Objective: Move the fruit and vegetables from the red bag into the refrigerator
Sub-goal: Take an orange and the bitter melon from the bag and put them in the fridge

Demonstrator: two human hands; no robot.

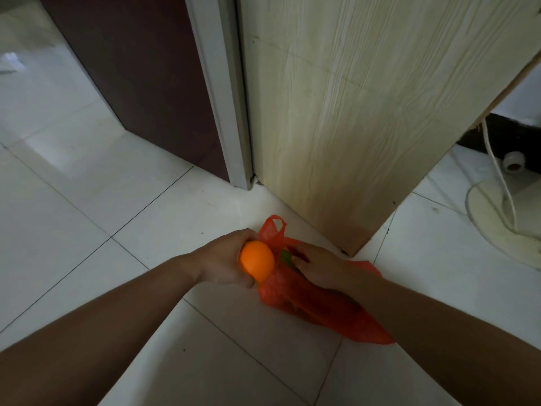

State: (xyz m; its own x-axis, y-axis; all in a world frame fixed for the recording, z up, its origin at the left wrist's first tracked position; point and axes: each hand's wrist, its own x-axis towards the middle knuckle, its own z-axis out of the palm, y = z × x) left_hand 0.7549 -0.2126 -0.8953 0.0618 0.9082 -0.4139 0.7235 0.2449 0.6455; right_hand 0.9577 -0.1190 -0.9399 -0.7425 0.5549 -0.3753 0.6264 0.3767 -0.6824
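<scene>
We held the orange [257, 263] in our left hand [225, 259], just left of centre in the lower half of the frame. The fingers curled round its far side and the thumb sat underneath, so the fruit was cupped, not pinched. It sat right against the mouth of the bag [322, 312] and just clear of the plastic, which we judged to mean it was on its way out.

Our right hand [319, 266] lay on the bag just right of the orange, with its fingers pointing into the opening. We took it to be steadying the thin plastic or reaching for the next piece. We could not tell whether those fingers gripped anything.

A green thing [285, 257] showed in the mouth between the two hands. We could not make out what it was. The bag lay slack on the floor [87, 230], running from centre toward the lower right, with one handle [273, 230] standing up above the orange. Its bulk suggested more produce inside.

A pale wooden panel [351, 112] filled the upper right, and its corner met the floor just above the bag. A dark door [140, 68] stood at upper left. A fan base [497, 224] and a cord [497, 171] sat at the right edge. We could not pick out a refrigerator for certain, so we judged the task to be at an early stage.
</scene>
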